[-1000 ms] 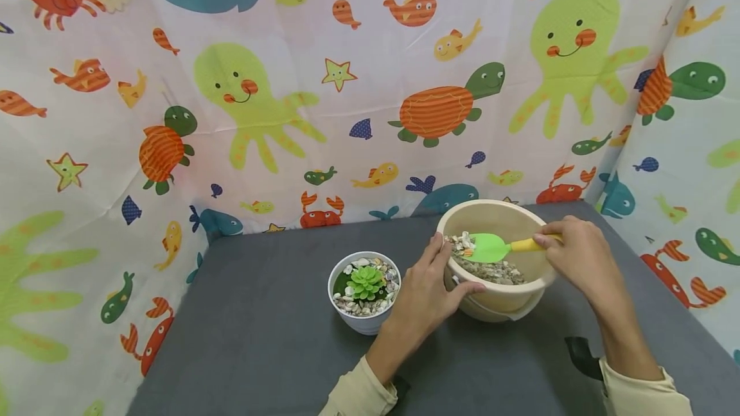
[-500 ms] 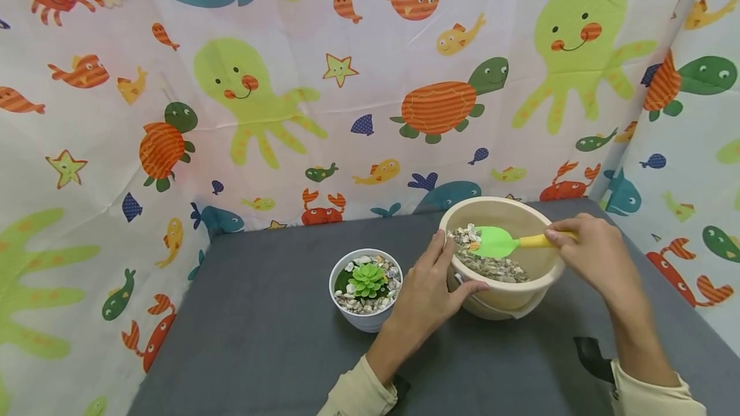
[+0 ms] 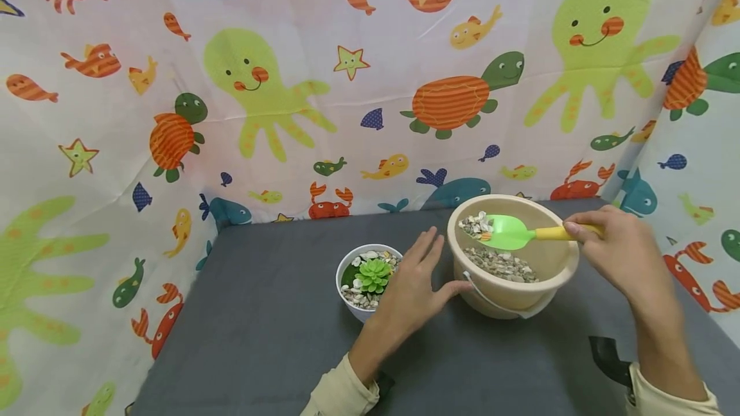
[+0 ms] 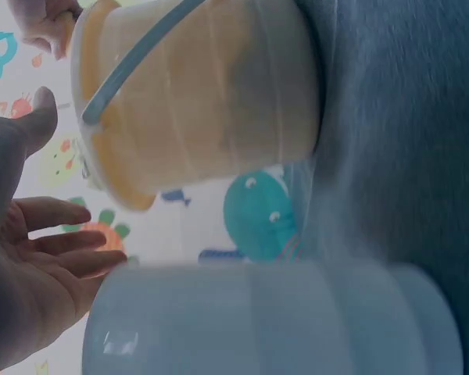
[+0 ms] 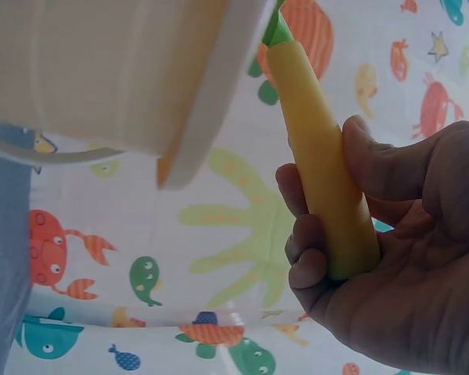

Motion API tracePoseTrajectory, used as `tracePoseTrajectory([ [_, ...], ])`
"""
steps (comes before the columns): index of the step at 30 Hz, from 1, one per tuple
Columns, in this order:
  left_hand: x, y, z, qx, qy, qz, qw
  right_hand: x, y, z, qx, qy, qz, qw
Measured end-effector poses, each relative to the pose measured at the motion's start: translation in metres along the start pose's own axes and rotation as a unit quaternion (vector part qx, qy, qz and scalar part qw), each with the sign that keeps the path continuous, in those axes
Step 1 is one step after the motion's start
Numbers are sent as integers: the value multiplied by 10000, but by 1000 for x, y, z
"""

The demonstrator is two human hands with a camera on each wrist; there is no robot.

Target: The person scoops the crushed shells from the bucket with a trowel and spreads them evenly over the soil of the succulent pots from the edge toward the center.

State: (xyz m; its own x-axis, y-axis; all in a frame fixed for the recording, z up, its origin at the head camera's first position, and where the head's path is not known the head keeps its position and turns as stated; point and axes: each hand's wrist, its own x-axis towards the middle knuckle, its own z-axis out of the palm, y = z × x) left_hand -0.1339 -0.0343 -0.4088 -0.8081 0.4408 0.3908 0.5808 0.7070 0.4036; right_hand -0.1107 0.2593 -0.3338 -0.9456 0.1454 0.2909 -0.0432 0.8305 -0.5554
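Note:
My right hand (image 3: 618, 246) grips the yellow handle of a small toy shovel (image 3: 509, 232). Its green blade, with shells and pebbles (image 3: 477, 226) on it, is over the mouth of a cream bucket (image 3: 555, 275). Gravel (image 3: 503, 265) covers the bottom of the bucket. Between the bucket and a white pot (image 3: 354, 250), my left hand (image 3: 410, 287) hangs with fingers extended and holds nothing. Part of the pot is hidden behind that hand; a green succulent (image 3: 372, 275) among shells shows inside. In the right wrist view, fingers and thumb wrap the shovel's handle (image 5: 324, 164).
A dark grey cloth (image 3: 260, 313) covers the table. Behind it and along the sides hangs a white curtain (image 3: 324, 101) printed with sea animals. The bucket's pale handle (image 4: 144, 51) hangs down its outer side.
My left hand has let go of the bucket's rim and moved left, in front of the pot. The loaded shovel has risen a little inside the bucket's mouth.

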Motion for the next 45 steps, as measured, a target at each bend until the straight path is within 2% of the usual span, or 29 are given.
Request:
tracePoseTrajectory([
  [6,-7,-15,-17,61,241,52,9997,1,-9,0,52,57,-188,9998],
  [13,-15,-31,-26,150,279,-21,9995,2,-19,4,135,-24,-223,9997],
  [21,-27,-45,-37,-54,149,-560,9983,6,-31,16,121,-217,-291,9993],
  [30,-38,-65,-45,-118,286,-829,9961,9,-40,23,184,-232,-508,9983],
  [37,-43,-74,-48,-65,248,-976,9949,9,-50,31,288,-333,-593,9973],
  [45,-52,-83,-51,-149,385,-1125,9928,11,-58,39,511,-520,-796,9942],
])
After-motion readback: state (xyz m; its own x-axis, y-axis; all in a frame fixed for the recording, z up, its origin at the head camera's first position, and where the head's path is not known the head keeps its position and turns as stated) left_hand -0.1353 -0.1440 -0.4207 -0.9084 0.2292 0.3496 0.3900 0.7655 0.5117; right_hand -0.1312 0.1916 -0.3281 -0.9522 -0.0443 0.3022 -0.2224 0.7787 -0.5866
